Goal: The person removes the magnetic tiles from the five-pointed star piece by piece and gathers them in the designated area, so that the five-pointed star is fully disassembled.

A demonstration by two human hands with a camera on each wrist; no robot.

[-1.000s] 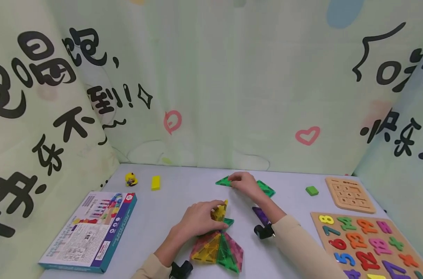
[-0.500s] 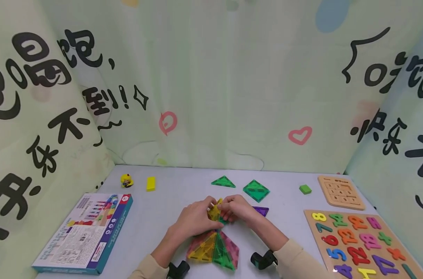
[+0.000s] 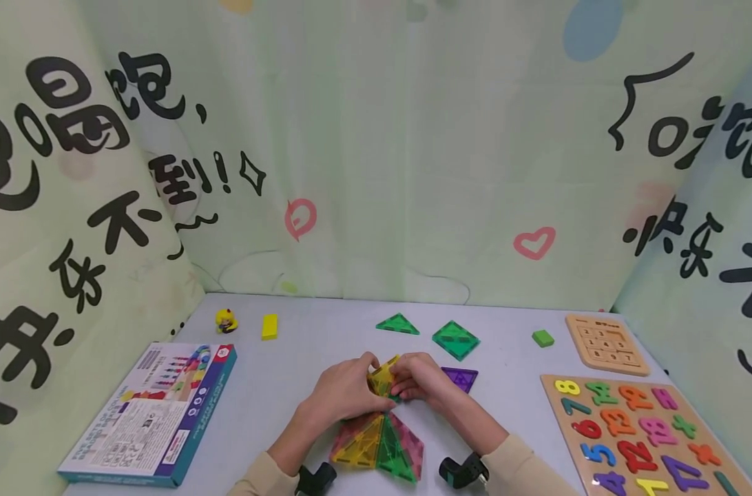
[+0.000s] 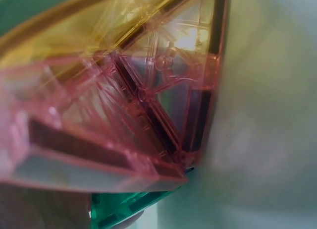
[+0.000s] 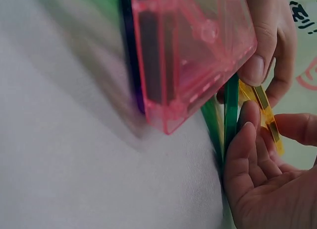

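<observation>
In the head view a construction of see-through magnetic tiles [image 3: 359, 444], yellow, green and pink, stands on the table before me. My left hand [image 3: 345, 390] curls round its far end, thumb at the near side, fingers by a yellow magnetic tile [image 3: 382, 379]. From the right, my right hand [image 3: 421, 377] pinches that same tile; the right wrist view shows its fingers on both faces of the yellow tile [image 5: 267, 117], beside a green tile [image 5: 231, 110]. Pink tiles [image 4: 114, 125] fill much of the left wrist view. The left palm hides part of the construction.
Green triangles [image 3: 398, 324], a green diamond shape [image 3: 455, 339] and a purple tile [image 3: 461, 378] lie beyond the hands. A box [image 3: 149, 413] lies left. At right are a number board [image 3: 645, 430], a small wooden board [image 3: 607, 344] and a green block [image 3: 542, 337].
My right hand has come back from the green triangle at the rear to the yellow tile, leaving that triangle on the table. The left hand keeps its hold on the construction.
</observation>
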